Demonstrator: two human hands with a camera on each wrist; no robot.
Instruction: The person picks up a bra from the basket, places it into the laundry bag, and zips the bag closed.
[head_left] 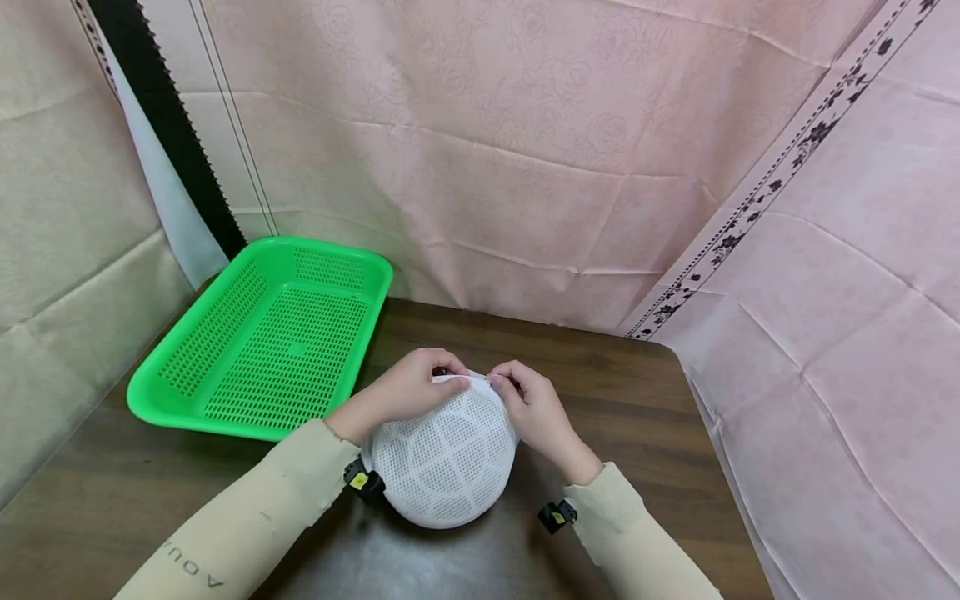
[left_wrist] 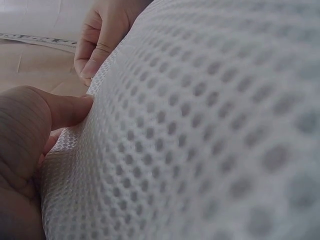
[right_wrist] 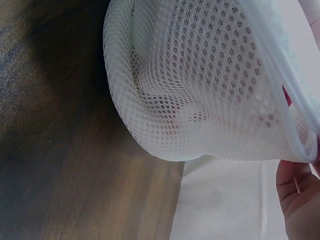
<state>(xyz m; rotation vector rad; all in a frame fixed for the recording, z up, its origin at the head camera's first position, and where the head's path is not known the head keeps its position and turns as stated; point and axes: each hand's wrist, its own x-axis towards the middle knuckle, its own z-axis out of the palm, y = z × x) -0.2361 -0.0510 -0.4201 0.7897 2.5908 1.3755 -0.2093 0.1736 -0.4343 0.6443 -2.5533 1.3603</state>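
A round white mesh laundry bag (head_left: 442, 467), with seams crossing its top panel, sits at the front middle of the table. My left hand (head_left: 408, 390) pinches its far rim between thumb and fingers. Just to the right, my right hand (head_left: 538, 417) grips the same rim, fingertips close to the left ones. In the right wrist view the bag's side wall (right_wrist: 165, 120) bulges, and a smooth white edging (right_wrist: 272, 55) runs toward the fingers of the right hand (right_wrist: 302, 205). A small reddish bit shows in a gap along that edging; what it is cannot be told.
A green perforated plastic basket (head_left: 300, 321) stands at the left, its near right corner close to the left forearm. The brown wooden table (head_left: 622, 392) ends at pale patterned cloth (head_left: 510, 167) hanging behind and at both sides.
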